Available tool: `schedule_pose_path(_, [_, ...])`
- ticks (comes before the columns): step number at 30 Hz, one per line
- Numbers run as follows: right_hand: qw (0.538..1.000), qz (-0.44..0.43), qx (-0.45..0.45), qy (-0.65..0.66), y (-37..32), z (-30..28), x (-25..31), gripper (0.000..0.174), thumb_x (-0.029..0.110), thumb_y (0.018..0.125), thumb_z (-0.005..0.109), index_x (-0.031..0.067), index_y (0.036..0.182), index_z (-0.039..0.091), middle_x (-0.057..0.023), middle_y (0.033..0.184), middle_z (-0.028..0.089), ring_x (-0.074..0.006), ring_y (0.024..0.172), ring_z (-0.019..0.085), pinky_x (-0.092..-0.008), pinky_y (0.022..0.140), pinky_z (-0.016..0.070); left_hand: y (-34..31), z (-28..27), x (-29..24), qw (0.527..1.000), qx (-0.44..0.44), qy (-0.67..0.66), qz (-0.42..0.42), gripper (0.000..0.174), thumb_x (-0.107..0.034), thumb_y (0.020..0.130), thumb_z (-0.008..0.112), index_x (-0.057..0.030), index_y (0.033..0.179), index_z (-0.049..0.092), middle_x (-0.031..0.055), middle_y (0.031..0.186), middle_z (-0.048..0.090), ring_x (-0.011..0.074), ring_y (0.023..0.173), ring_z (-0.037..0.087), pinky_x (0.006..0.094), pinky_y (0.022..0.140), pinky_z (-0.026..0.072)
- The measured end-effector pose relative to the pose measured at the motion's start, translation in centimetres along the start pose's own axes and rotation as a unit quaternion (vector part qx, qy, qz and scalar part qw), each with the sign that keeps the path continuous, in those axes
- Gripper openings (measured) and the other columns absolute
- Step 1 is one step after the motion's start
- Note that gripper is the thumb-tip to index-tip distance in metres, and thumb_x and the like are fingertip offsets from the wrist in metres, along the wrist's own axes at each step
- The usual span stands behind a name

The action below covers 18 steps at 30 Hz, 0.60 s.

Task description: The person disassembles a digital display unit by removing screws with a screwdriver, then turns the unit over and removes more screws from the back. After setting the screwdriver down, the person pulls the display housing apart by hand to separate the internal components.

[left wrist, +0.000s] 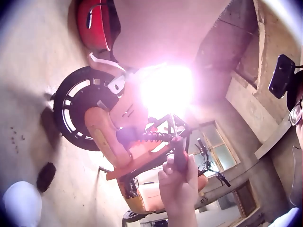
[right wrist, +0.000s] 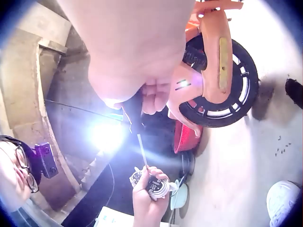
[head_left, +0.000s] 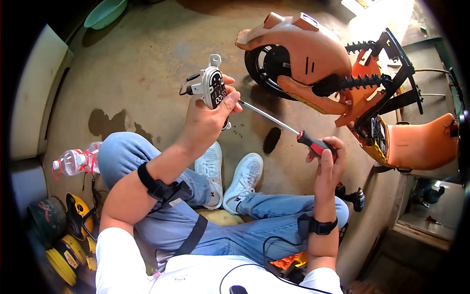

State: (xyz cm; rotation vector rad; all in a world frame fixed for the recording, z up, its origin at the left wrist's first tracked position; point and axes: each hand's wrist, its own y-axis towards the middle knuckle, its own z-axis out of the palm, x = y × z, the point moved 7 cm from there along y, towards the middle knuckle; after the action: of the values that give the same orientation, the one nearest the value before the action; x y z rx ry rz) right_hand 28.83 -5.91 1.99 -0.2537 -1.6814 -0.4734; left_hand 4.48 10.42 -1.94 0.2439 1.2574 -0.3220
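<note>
My left hand [head_left: 211, 111] grips an oval white instrument panel [head_left: 214, 88] with a dark face, thumb across its front; a short black cable hangs from its left side. The right hand [head_left: 329, 159] holds a screwdriver [head_left: 313, 143] by its red and black handle, its metal shaft slanting up and left so that the tip reaches the panel's right edge beside the left thumb. In the right wrist view the shaft [right wrist: 142, 150] points down to the panel [right wrist: 154, 185]. Whether the tip sits in a screw, I cannot tell.
An orange scooter [head_left: 313, 54] with a black wheel lies at the upper right. Plastic bottles [head_left: 76, 161] are at the left, near yellow tape rolls [head_left: 66, 257]. A black power tool [head_left: 356, 197] lies past the right knee, and a green basin [head_left: 105, 13] is at the top left.
</note>
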Motion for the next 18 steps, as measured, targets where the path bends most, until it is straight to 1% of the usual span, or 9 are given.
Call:
schedule_pose_path(4, [1.0, 0.028, -0.006, 0.008, -0.1, 0.4, -0.4, 0.031, 0.025, 0.098, 0.06, 0.0001, 0.115, 0.053, -0.0108, 0.099, 0.06, -0.0162, 0.08, 0.063, -0.0285, 0.076, 0.0515, 0.2, -0.2, -0.1, 1.0, -0.025, -0.013, 0.008, 0.027, -0.012, 0.098, 0.063, -0.0037, 0.121, 0.052, 0.0034, 0.092, 0.062, 0.0116, 0.081, 0.063, 0.0268, 0.075, 0.051])
schedule_pose_path(6, [1.0, 0.0, 0.011, 0.011, 0.0, 0.9, 0.0, 0.031, 0.021, 0.097, 0.062, 0.0003, 0.118, 0.053, -0.0101, 0.104, 0.059, -0.0156, 0.083, 0.063, -0.0288, 0.077, 0.0521, 0.3, -0.4, -0.2, 0.999, -0.031, -0.029, 0.017, 0.028, -0.012, 0.098, 0.063, -0.0028, 0.121, 0.052, 0.0036, 0.093, 0.062, 0.0117, 0.081, 0.063, 0.0271, 0.075, 0.0512])
schedule_pose_path(10, [1.0, 0.02, -0.001, 0.003, 0.1, 1.1, 0.3, 0.031, 0.016, 0.095, 0.062, 0.0004, 0.119, 0.053, -0.0094, 0.109, 0.057, -0.0155, 0.087, 0.063, -0.0293, 0.078, 0.0526, 0.6, -0.2, -0.3, 0.999, -0.02, -0.035, -0.008, 0.029, -0.012, 0.097, 0.064, -0.0019, 0.121, 0.052, 0.0043, 0.093, 0.062, 0.0127, 0.083, 0.064, 0.0271, 0.075, 0.0512])
schedule_pose_path(11, [0.999, 0.029, -0.006, 0.017, 0.1, 1.0, 0.3, 0.03, 0.014, 0.094, 0.063, 0.0005, 0.119, 0.053, -0.0093, 0.111, 0.057, -0.0154, 0.089, 0.062, -0.0294, 0.079, 0.0527, 0.7, -0.2, -0.5, 0.999, -0.005, -0.031, -0.005, 0.033, -0.014, 0.098, 0.062, -0.0002, 0.125, 0.05, 0.0076, 0.098, 0.065, 0.0147, 0.086, 0.066, 0.0279, 0.076, 0.0516])
schedule_pose_path(12, [0.999, 0.036, -0.011, 0.032, 0.1, 0.9, 0.2, 0.03, 0.012, 0.093, 0.063, 0.0006, 0.12, 0.053, -0.0091, 0.113, 0.056, -0.0154, 0.09, 0.062, -0.0295, 0.08, 0.0527, 0.9, -0.2, -0.7, 1.0, -0.003, -0.023, -0.01, 0.033, -0.014, 0.098, 0.062, -0.0002, 0.125, 0.05, 0.0076, 0.098, 0.065, 0.0147, 0.086, 0.066, 0.0279, 0.076, 0.0516])
schedule_pose_path(14, [0.997, 0.032, -0.036, 0.062, 0.1, 0.3, 0.5, 0.033, 0.017, 0.092, 0.064, 0.0009, 0.119, 0.053, -0.0106, 0.113, 0.056, -0.0162, 0.09, 0.06, -0.0302, 0.078, 0.0515, 1.2, -0.1, -0.6, 0.992, 0.011, -0.118, -0.053, 0.038, -0.019, 0.1, 0.057, 0.0023, 0.13, 0.048, 0.0116, 0.103, 0.067, 0.017, 0.087, 0.067, 0.0287, 0.077, 0.0518])
schedule_pose_path(15, [0.996, 0.027, -0.038, 0.074, 0.1, 0.0, 0.7, 0.034, 0.019, 0.092, 0.064, 0.0006, 0.118, 0.052, -0.0117, 0.112, 0.055, -0.0168, 0.09, 0.059, -0.0302, 0.077, 0.0505, 1.2, -0.2, -0.2, 0.99, 0.014, -0.124, -0.072, 0.047, -0.024, 0.101, 0.05, 0.0046, 0.138, 0.042, 0.0172, 0.116, 0.065, 0.0192, 0.091, 0.066, 0.0297, 0.08, 0.0522])
schedule_pose_path(16, [0.995, 0.021, -0.039, 0.086, 0.1, -0.3, 0.8, 0.035, 0.021, 0.092, 0.064, 0.0003, 0.118, 0.052, -0.0128, 0.111, 0.055, -0.0174, 0.09, 0.058, -0.0302, 0.076, 0.0496, 1.3, -0.3, -0.3, 0.99, 0.013, -0.115, -0.08, 0.047, -0.024, 0.101, 0.05, 0.0046, 0.138, 0.042, 0.0172, 0.116, 0.065, 0.0192, 0.091, 0.066, 0.0297, 0.08, 0.0522])
schedule_pose_path(18, [0.998, 0.007, -0.013, 0.068, 0.0, -0.8, 1.1, 0.038, 0.025, 0.091, 0.063, -0.0004, 0.116, 0.051, -0.0142, 0.107, 0.054, -0.0174, 0.087, 0.054, -0.0289, 0.073, 0.0472, 1.2, 0.1, -0.3, 0.969, 0.038, -0.207, -0.129, 0.055, -0.026, 0.1, 0.046, 0.0049, 0.144, 0.038, 0.0202, 0.127, 0.06, 0.0201, 0.097, 0.065, 0.03, 0.082, 0.0525])
